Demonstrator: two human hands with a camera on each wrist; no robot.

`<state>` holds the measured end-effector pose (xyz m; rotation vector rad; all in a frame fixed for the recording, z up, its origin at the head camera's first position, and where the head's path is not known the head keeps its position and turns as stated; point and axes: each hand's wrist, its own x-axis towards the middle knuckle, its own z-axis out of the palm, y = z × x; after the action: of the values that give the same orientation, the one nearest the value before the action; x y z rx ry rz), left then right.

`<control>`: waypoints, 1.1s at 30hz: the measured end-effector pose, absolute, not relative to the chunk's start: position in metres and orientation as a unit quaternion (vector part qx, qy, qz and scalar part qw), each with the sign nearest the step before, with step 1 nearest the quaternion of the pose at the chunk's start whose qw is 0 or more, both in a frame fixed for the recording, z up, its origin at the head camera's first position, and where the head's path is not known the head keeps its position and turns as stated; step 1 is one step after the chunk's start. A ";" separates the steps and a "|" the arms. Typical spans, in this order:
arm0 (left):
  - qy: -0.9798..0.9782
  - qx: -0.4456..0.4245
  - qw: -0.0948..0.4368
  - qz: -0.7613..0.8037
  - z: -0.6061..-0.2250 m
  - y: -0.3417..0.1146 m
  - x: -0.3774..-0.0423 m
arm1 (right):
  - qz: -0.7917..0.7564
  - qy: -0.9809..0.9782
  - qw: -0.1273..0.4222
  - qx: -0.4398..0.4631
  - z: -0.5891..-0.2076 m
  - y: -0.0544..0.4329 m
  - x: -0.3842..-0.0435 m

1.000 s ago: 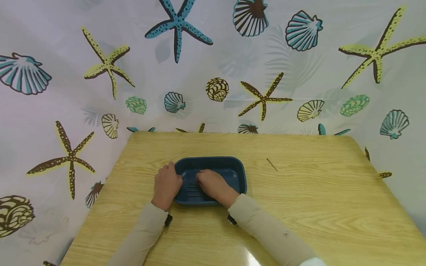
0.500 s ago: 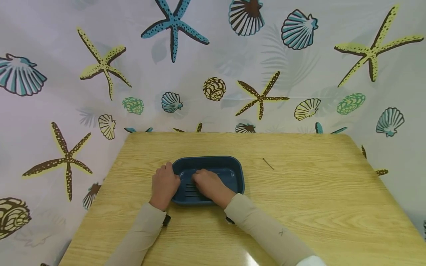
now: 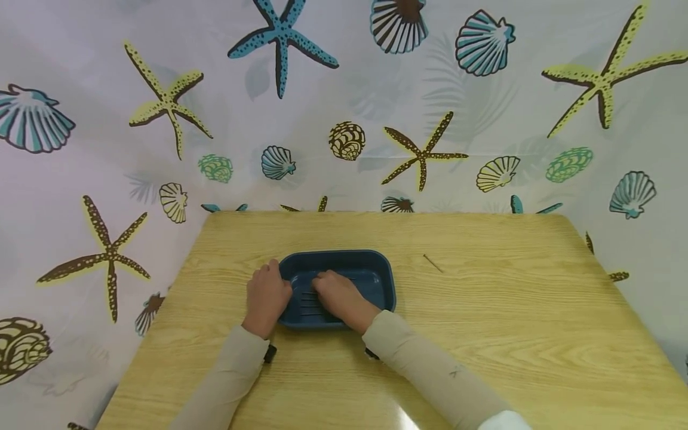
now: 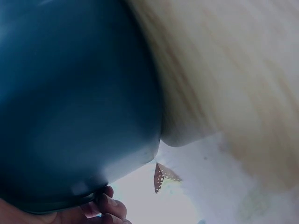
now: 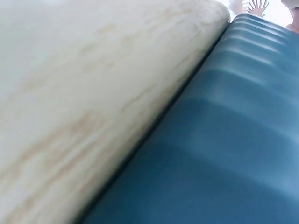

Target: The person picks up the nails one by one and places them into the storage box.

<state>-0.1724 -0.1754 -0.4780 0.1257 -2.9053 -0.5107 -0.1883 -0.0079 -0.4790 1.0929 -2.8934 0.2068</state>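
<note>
A dark blue rectangular plastic tray with rounded corners stands on the wooden table. My left hand grips its left end, thumb over the rim and fingers outside. In the left wrist view, the fingertips curl round the rim of the tray. My right hand reaches inside from the right, knuckles up, fingers bent down toward the tray's floor. Its fingertips are hidden, and I cannot tell whether they hold anything. Several thin parallel lines show on the floor, left of this hand. The right wrist view shows the tray's ridged wall.
A thin nail lies on the table, right of the tray. Behind and beside the table hangs a white curtain printed with starfish and shells.
The head view has shifted slightly. Both hands and the tray keep nearly the same places, the left hand still gripping the rim and the right still inside.
</note>
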 end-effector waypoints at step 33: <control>-0.981 0.044 0.090 -0.164 -0.480 -0.177 -0.173 | 0.056 -0.934 0.013 0.354 -0.478 -0.007 -0.189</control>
<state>-0.1728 -0.1767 -0.4802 0.1302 -2.9183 -0.4887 -0.1892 -0.0075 -0.4783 1.1019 -2.9086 0.1743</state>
